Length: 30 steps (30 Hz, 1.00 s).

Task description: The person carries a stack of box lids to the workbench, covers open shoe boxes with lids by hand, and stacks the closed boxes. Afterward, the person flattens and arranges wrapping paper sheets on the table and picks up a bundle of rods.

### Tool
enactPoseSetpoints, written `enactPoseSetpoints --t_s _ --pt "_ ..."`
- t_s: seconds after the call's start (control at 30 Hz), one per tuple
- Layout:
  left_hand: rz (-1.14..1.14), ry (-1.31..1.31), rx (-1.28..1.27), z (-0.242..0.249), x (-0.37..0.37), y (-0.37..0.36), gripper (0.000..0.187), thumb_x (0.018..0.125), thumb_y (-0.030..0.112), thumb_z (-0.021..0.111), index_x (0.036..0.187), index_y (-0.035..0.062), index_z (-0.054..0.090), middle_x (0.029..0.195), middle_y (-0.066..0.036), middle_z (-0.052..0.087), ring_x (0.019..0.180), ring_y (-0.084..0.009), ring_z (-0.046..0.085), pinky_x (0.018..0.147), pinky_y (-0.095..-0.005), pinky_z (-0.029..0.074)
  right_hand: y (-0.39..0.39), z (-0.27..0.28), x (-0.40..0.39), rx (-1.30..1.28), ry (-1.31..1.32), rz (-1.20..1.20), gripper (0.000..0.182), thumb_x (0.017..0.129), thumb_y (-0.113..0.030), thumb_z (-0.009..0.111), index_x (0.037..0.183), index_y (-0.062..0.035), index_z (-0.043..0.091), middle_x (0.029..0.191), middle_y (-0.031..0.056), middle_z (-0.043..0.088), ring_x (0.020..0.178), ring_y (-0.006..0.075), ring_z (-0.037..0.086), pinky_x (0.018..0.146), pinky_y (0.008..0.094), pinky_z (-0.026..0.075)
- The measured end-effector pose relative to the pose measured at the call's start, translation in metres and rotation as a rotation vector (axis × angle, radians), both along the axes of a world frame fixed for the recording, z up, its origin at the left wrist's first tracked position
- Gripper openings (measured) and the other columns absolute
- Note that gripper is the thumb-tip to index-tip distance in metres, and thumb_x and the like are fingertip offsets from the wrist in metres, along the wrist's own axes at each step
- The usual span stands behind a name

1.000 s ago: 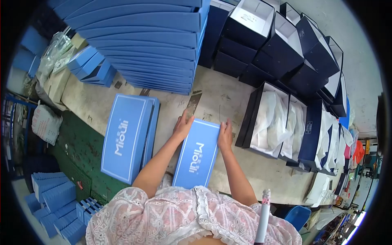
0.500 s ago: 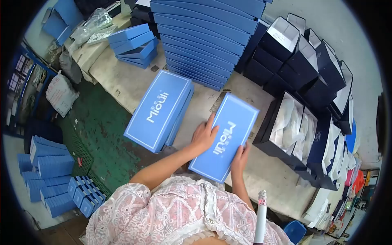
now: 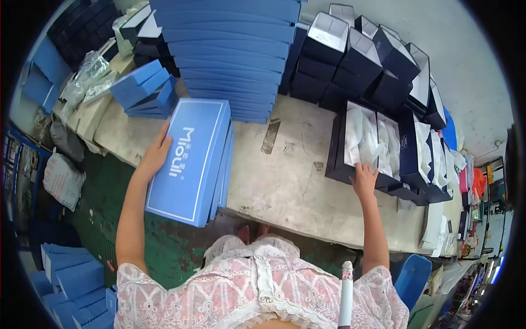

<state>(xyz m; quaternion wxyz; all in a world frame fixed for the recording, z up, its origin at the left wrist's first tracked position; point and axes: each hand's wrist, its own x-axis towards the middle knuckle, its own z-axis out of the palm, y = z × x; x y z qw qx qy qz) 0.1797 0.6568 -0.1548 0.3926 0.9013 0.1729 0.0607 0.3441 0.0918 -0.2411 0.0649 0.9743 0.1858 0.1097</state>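
A blue lidded box [image 3: 189, 159] marked "Miouli" lies on top of other blue boxes at the front left of the table. My left hand [image 3: 159, 148] rests against its left edge, fingers on the box side. Over on the right, my right hand [image 3: 364, 178] is at the near edge of a dark open box [image 3: 339, 156] lined with white tissue paper [image 3: 359, 137]. Its fingers reach over the rim by the tissue; whether they pinch the paper or the rim is too small to tell.
A tall stack of blue lids [image 3: 224, 55] stands at the back of the table [image 3: 279, 186]. Behind the tissue-filled boxes are piled dark empty boxes [image 3: 350, 55]. Small blue boxes [image 3: 145, 90] lean at the back left. A blue bin [image 3: 413, 279] stands below the right edge.
The blue box that was between both hands is now on the left stack, or hidden among it. My left hand moved left to the stack, my right hand right to the dark box. The view shifted.
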Motion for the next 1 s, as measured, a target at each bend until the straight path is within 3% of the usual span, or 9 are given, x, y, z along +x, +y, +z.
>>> enactPoseSetpoints --t_s 0.13,0.23,0.4,0.6,0.63,0.7,0.8,0.9,1.0 --pt "-0.022 0.046 0.068 -0.002 0.0 0.005 0.053 0.09 0.029 0.04 0.135 0.0057 0.026 0.133 -0.022 0.035 0.124 -0.0325 0.034 0.1 -0.0344 0.029 0.009 0.015 0.005 0.09 0.069 0.182 0.023 0.068 -0.017 0.066 0.081 -0.0078 0.05 0.076 0.0088 0.053 0.078 0.0292 0.053 0.068 0.0428 0.043" --pt "-0.016 0.01 0.205 0.027 0.007 -0.004 0.055 0.086 0.027 0.048 0.133 0.0063 0.03 0.132 -0.023 0.034 0.122 -0.0359 0.034 0.1 -0.0375 0.029 0.03 0.034 -0.043 0.124 0.08 0.213 0.02 0.067 -0.018 0.065 0.076 -0.0085 0.05 0.076 0.0096 0.052 0.075 0.0297 0.053 0.061 0.0409 0.043" --pt "-0.093 -0.843 0.716 0.157 0.072 -0.035 0.046 0.082 0.014 0.055 0.125 0.0059 0.041 0.124 -0.019 0.042 0.117 -0.0346 0.039 0.097 -0.0382 0.033 0.048 0.012 -0.137 0.152 0.099 0.432 0.004 0.071 -0.012 0.051 0.074 -0.0129 0.053 0.073 0.0065 0.05 0.073 0.0264 0.052 0.055 0.0383 0.044" --pt "-0.032 -1.349 1.032 0.315 0.195 -0.077 0.033 0.085 0.024 0.052 0.114 0.0079 0.05 0.115 -0.015 0.051 0.109 -0.0312 0.046 0.094 -0.038 0.034 0.084 -0.095 -0.204 0.235 0.302 0.316 0.005 0.071 -0.014 0.055 0.075 -0.0124 0.057 0.074 0.0083 0.051 0.076 0.0279 0.054 0.059 0.0383 0.045" --pt "-0.063 -1.123 0.975 0.326 0.199 -0.09 0.032 0.086 0.027 0.05 0.112 0.0082 0.052 0.111 -0.016 0.053 0.107 -0.0314 0.048 0.093 -0.0385 0.035 0.091 -0.094 -0.206 0.151 0.354 0.233 0.017 0.07 -0.014 0.059 0.087 -0.0121 0.059 0.083 0.0099 0.053 0.084 0.0293 0.053 0.067 0.0385 0.046" --pt "-0.117 -0.675 0.853 0.347 0.205 -0.111 0.032 0.087 0.033 0.046 0.107 0.0087 0.055 0.104 -0.017 0.056 0.102 -0.0318 0.051 0.09 -0.0395 0.037 0.102 -0.079 -0.211 0.414 0.254 0.188 0.027 0.069 -0.013 0.063 0.095 -0.0114 0.059 0.091 0.0119 0.053 0.09 0.0307 0.051 0.073 0.0399 0.045" --pt "-0.053 -0.904 0.826 0.361 0.25 -0.099 0.038 0.088 0.04 0.042 0.101 0.0085 0.058 0.094 -0.017 0.059 0.094 -0.0319 0.054 0.086 -0.0386 0.04 0.103 -0.037 -0.242 0.707 0.207 0.092 0.038 0.067 -0.008 0.065 0.104 -0.0102 0.057 0.106 0.0154 0.05 0.099 0.0326 0.048 0.083 0.0402 0.041" --pt "-0.098 -1.506 0.61 0.398 0.296 -0.08 0.043 0.09 0.036 0.041 0.102 -0.0031 0.056 0.091 -0.021 0.061 0.087 -0.0341 0.057 0.08 -0.0407 0.042 0.086 -0.027 -0.257 0.836 0.13 -0.039 0.034 0.069 -0.006 0.062 0.102 -0.0088 0.058 0.106 0.0155 0.051 0.098 0.0327 0.049 0.081 0.039 0.042" --pt "-0.558 -0.83 0.902 0.389 0.253 -0.102 0.041 0.088 0.044 0.041 0.099 0.0084 0.058 0.088 -0.016 0.061 0.089 -0.0316 0.056 0.08 -0.0381 0.042 0.065 -0.025 -0.267 0.866 0.152 -0.125 0.028 0.072 -0.007 0.061 0.1 -0.0076 0.058 0.106 0.0145 0.052 0.099 0.0316 0.049 0.082 0.0383 0.042"
